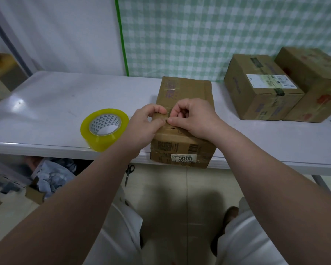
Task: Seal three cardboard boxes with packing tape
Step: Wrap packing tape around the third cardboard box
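Brown cardboard box with a white "5005" label [187,88] sits on the pale grey desk [55,104], at the near edge, front seemingly overhanging a bit. Both hands are on its top, touching each other. Left hand [143,127] grip is clamped, thumb and forefinger pinching a raised edge on the box top; tape or flap, cannot tell which. Right hand [193,119] grip is curled, thumb and forefinger nipped at the same edge. Yellow-tinted roll of clear packing tape [103,142] lies flat just left of the left wrist, untouched. Two more brown cardboard boxes, one labelled [260,88] and one with red print [317,77], stand touching at back right. Risks: a pull toward the body could drag the box off the edge. If it is tape, it may fold onto itself or wrinkle, leaving the seam open.
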The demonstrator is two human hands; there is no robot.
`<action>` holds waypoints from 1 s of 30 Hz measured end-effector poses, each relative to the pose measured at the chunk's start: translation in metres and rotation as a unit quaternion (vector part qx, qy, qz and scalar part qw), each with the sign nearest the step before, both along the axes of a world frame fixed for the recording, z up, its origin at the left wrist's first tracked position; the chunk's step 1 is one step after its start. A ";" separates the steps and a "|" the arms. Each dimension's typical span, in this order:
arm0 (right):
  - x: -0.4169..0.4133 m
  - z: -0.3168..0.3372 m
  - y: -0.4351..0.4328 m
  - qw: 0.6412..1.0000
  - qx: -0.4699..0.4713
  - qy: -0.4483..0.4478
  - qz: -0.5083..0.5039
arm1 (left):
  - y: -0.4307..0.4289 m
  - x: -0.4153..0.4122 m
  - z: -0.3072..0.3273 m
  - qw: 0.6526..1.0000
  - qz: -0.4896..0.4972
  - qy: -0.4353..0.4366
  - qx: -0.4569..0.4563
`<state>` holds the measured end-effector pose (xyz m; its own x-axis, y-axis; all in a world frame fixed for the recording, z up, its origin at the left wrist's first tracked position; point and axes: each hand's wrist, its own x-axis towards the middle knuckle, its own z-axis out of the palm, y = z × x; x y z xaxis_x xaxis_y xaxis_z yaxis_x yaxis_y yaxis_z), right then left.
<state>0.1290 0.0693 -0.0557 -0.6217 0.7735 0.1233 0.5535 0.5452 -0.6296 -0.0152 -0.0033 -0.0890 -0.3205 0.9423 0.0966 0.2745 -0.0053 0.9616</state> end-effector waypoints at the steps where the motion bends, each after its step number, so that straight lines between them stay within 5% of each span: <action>1: 0.000 0.000 0.000 1.000 0.003 -0.002 -0.002 | 0.000 0.000 -0.001 1.000 -0.002 -0.003 -0.001; 12: 0.001 0.001 -0.007 0.998 0.059 0.018 -0.024 | -0.004 -0.001 0.000 1.000 -0.016 -0.003 -0.005; 24: 0.018 -0.024 -0.043 0.958 0.285 -0.014 -0.037 | -0.012 0.000 -0.005 0.999 -0.024 -0.039 0.004; 30: 0.021 -0.039 -0.051 0.931 0.350 -0.094 -0.035 | -0.024 0.008 -0.017 0.955 0.053 0.254 0.142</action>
